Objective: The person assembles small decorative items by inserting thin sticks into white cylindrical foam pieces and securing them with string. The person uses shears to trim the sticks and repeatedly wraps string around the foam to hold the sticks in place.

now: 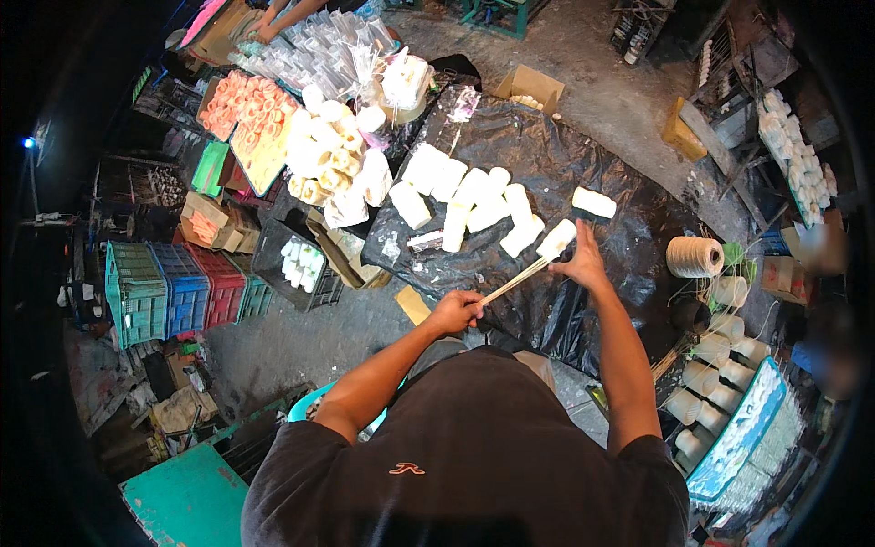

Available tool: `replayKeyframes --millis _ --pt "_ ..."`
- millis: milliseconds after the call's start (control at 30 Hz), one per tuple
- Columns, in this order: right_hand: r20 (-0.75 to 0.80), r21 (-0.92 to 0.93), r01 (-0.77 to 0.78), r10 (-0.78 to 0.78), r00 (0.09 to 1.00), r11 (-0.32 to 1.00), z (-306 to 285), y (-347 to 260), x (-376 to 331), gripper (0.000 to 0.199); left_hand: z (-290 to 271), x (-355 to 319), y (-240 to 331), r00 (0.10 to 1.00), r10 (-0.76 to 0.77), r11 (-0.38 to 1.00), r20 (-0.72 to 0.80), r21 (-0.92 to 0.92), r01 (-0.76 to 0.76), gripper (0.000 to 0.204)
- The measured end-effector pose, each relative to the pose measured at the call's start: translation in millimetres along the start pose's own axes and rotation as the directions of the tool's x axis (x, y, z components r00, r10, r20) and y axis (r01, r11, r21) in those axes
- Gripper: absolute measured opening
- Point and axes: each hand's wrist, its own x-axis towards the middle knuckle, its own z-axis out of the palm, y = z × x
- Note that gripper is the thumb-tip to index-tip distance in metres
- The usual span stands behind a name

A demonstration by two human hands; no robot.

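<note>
My left hand (454,313) is closed around the lower ends of a bundle of thin pale sticks (516,280). At the bundle's far end is a short cream-white cylinder (557,239); how it joins the sticks is too small to tell. Beside that cylinder my right hand (581,261) is open, its fingers stretched out and the thumb pointing toward the sticks. One more white cylinder (594,202) lies just beyond my right fingertips. Several similar white cylinders (472,187) lie loosely grouped to the left on the black plastic sheet (629,260) covering the work surface.
A twine spool (694,257) stands at the sheet's right edge, with rows of white cylinders (702,376) below it. Far left, a white heap (333,150) sits near orange rings (251,102). Plastic crates (178,290) line the left. Another person's hand (264,27) shows at top left.
</note>
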Motion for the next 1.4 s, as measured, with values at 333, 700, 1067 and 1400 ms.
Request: replayKeyframes --millis 333,700,1067,1400 --pt "-0.257 0.152 -0.218 0.252 0.933 0.964 52 -10 -17 0.084 -4 2 -25 0.992 0.073 0.997 -0.107 -0.001 -0.074 0.02" --pt "-0.136 0.627 -0.15 0.297 0.945 0.765 77 17 -36 0.045 -2 32 -10 0.999 0.048 0.999 0.015 -0.023 -0.048 0.022" --pt "-0.678 0.472 -0.502 0.663 0.319 0.724 -55 101 -134 0.065 -6 51 20 0.997 0.025 0.975 0.073 0.218 -0.04 0.02" --pt "-0.741 0.377 -0.604 0.62 0.258 0.702 -98 164 -215 0.022 6 69 1 0.992 0.075 0.917 0.105 0.384 -0.11 0.023"
